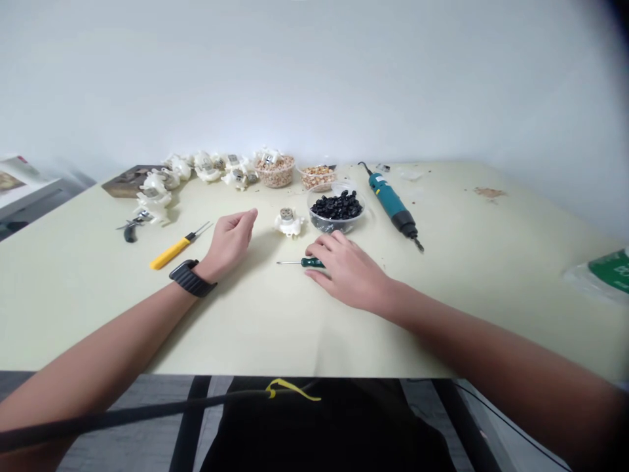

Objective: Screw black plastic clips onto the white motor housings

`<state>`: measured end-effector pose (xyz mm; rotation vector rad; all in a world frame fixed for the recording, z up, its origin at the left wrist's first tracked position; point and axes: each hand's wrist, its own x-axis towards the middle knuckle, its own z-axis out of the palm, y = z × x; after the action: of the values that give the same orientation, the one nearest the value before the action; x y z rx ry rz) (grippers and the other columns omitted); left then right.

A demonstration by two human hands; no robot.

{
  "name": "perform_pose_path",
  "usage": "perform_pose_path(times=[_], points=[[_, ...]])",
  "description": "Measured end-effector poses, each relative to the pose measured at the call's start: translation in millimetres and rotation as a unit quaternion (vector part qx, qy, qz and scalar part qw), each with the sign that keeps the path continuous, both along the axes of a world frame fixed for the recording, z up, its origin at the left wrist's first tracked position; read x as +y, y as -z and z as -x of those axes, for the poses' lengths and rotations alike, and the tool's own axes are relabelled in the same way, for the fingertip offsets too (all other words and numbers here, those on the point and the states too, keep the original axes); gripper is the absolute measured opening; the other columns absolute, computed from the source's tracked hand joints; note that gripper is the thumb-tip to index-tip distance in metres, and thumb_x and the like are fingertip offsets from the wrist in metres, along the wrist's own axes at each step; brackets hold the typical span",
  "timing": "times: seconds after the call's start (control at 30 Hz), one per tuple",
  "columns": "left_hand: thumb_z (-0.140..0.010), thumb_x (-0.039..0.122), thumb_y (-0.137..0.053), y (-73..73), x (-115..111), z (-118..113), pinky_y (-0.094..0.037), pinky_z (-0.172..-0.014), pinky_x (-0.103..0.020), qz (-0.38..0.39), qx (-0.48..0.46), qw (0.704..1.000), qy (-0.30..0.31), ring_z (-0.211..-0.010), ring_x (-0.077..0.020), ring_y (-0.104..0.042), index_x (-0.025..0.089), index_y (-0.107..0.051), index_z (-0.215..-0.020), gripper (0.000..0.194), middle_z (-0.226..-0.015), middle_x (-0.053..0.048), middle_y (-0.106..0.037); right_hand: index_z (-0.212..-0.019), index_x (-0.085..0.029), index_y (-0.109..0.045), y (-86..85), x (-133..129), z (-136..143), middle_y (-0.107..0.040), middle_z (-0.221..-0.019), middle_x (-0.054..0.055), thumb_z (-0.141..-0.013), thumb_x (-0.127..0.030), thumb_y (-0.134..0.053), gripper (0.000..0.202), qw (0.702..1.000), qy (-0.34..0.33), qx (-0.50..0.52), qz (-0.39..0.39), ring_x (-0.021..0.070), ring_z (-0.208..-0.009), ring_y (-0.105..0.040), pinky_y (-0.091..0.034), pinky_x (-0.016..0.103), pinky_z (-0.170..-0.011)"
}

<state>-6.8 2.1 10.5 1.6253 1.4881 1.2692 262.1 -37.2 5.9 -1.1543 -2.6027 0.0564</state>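
My right hand (346, 272) lies over the green-handled screwdriver (312, 262) on the table. Its thumb and fingers are apart on either side of the handle, whose rear end is hidden under the palm; the thin shaft points left. My left hand (230, 239) rests on its edge, closed, thumb against the fingers; anything inside is hidden. Between and beyond both hands stands a white plastic part (289, 224) with a round grey piece on top. A clear bowl of black parts (337, 208) is just past my right fingers.
Left lie a yellow-handled tool (171, 252) and black-handled cutters (130, 231). Several more white parts (154, 196) line the back left. Two tubs of small brownish pieces (276, 174) stand behind, one topped by a white part. A teal electric screwdriver (390, 198) lies to the right.
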Motion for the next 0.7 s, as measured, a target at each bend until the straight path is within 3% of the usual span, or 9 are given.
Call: perform_pose_path(times=[0.17, 0.27, 0.47, 0.7], points=[[-0.093, 0.032, -0.053, 2.4, 2, 0, -0.021, -0.048, -0.025, 0.02, -0.112, 0.993, 0.038, -0.051, -0.0111, -0.028, 0.022, -0.044, -0.066, 0.031, -0.06, 0.003, -0.03, -0.129, -0.018, -0.069, 1.3, 1, -1, -0.067, -0.131, 0.012, -0.11, -0.037, -0.062, 0.028, 1.0, 0.003, 0.005, -0.001, 0.0331, -0.122, -0.056, -0.052, 0.049, -0.105], [-0.094, 0.031, -0.054, 3.1, 3, -4, -0.027, -0.047, -0.023, 0.025, -0.107, 0.994, 0.026, -0.052, -0.0109, -0.036, 0.02, -0.056, -0.075, 0.022, -0.064, 0.002, -0.04, -0.132, -0.018, -0.068, 2.9, 3, -2, -0.066, -0.133, 0.013, -0.11, -0.037, -0.061, 0.03, 1.0, 0.005, 0.011, 0.003, 0.033, -0.123, -0.056, -0.052, 0.049, -0.106], [-0.1, 0.037, -0.064, 4.5, 2, -9, -0.038, -0.047, -0.019, 0.029, -0.075, 0.996, 0.036, -0.057, -0.008, -0.049, 0.018, -0.067, -0.09, 0.022, -0.087, -0.003, -0.067, -0.132, -0.017, -0.068, 4.2, 6, -3, -0.067, -0.135, 0.013, -0.109, -0.036, -0.063, 0.03, 1.0, 0.006, 0.025, 0.012, 0.032, -0.123, -0.055, -0.052, 0.048, -0.109], [-0.098, 0.045, -0.073, 10.7, 6, -6, -0.048, -0.048, -0.021, 0.025, -0.072, 0.995, 0.059, -0.053, -0.0087, -0.058, 0.017, -0.071, -0.1, 0.028, -0.103, -0.011, -0.081, -0.132, -0.017, -0.069, -0.4, 5, -3, -0.069, -0.136, 0.013, -0.11, -0.035, -0.062, 0.03, 0.999, 0.006, 0.034, 0.022, 0.0325, -0.124, -0.056, -0.051, 0.048, -0.109]])
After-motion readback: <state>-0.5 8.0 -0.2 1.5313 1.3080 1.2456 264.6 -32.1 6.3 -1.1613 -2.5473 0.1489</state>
